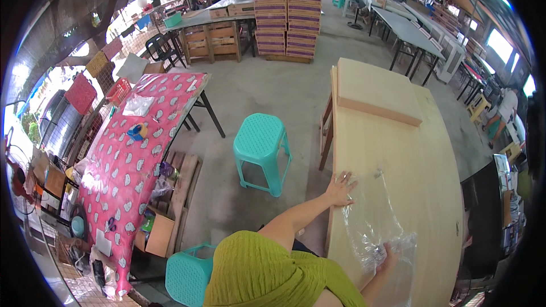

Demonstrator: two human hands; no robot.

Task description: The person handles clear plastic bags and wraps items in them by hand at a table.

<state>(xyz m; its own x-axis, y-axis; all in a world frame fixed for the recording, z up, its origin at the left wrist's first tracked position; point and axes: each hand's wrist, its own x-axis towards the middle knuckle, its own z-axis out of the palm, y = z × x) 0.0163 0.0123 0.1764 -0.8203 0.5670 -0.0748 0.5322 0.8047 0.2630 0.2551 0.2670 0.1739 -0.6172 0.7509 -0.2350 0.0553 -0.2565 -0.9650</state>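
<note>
A clear plastic bag (pixel 372 222) lies crumpled over the near left part of a pale wooden table (pixel 421 176). My left hand (pixel 341 189) rests at the table's left edge with its fingers spread, by the bag's far left corner. Closer to me, my right hand (pixel 388 257) is closed on bunched plastic of the same bag, and shiny folds partly cover its fingers. A thick stack of flat tan sheets or a shallow box (pixel 378 91) sits at the table's far end.
A turquoise stool (pixel 260 148) stands left of the table; another stool (pixel 187 276) is beside me. Farther left is a table with a pink patterned cover (pixel 142 148), holding a tape dispenser (pixel 137 132) and scissors (pixel 110 225). Stacked cartons (pixel 287 23) stand ahead. People sit far right.
</note>
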